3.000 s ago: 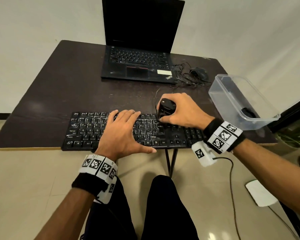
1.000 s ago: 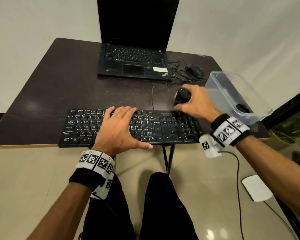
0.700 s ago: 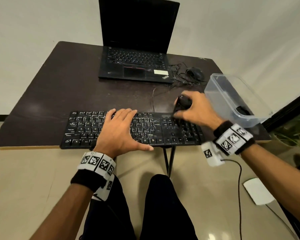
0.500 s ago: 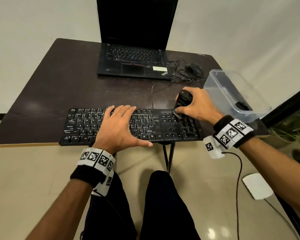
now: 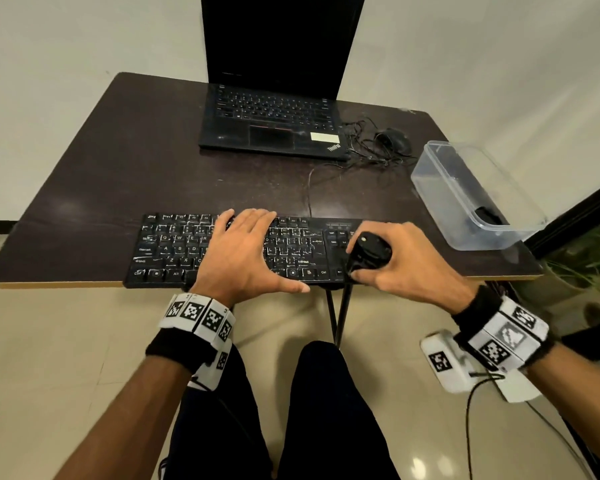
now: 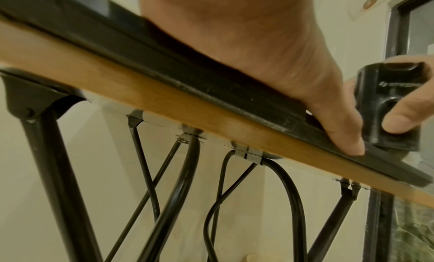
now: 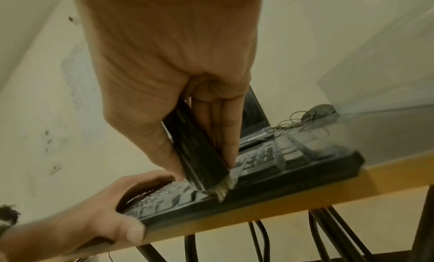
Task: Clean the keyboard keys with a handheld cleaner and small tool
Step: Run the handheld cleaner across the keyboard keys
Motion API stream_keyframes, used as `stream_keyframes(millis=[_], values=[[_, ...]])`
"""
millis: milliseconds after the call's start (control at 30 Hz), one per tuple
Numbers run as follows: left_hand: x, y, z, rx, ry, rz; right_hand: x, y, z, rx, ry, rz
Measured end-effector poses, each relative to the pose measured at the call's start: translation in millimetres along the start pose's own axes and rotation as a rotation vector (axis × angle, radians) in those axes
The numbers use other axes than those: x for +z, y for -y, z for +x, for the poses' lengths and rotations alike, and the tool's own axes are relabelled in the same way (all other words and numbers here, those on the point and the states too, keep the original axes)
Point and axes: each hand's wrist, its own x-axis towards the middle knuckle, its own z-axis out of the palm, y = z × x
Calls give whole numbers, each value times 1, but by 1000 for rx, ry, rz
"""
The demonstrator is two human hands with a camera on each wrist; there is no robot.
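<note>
A black keyboard (image 5: 174, 244) lies along the table's front edge. My left hand (image 5: 243, 251) lies flat on its middle keys with straight fingers, thumb at the front rim (image 6: 347, 139). My right hand (image 5: 406, 261) grips a black handheld cleaner (image 5: 369, 252) upright over the keys right of the main block. In the right wrist view the cleaner (image 7: 199, 154) has pale bristles (image 7: 223, 189) touching the keyboard (image 7: 305, 165) near its front edge. The left wrist view shows the cleaner (image 6: 387, 106) just beyond my thumb.
An open black laptop (image 5: 274, 126) stands at the back of the dark table (image 5: 118, 174). A black mouse (image 5: 392, 140) with tangled cable lies right of it. A clear plastic box (image 5: 465, 195) holding a small dark object (image 5: 487, 216) sits at the right edge.
My right hand has drawn the cleaner from the keyboard's far top-right edge toward me, down to the front rows. The left hand has stayed flat on the keys.
</note>
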Motion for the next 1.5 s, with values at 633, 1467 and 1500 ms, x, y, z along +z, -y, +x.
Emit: stream_keyframes(millis=[633,1467,1500], values=[[0,-1,0,14,-14,-4,10,19,21,-117,-12,80],[0,0,-1,27,-17,1,-3,5,32,263,-88,435],[-1,0,-1,28,-14,0,-2,6,33,224,-89,404]])
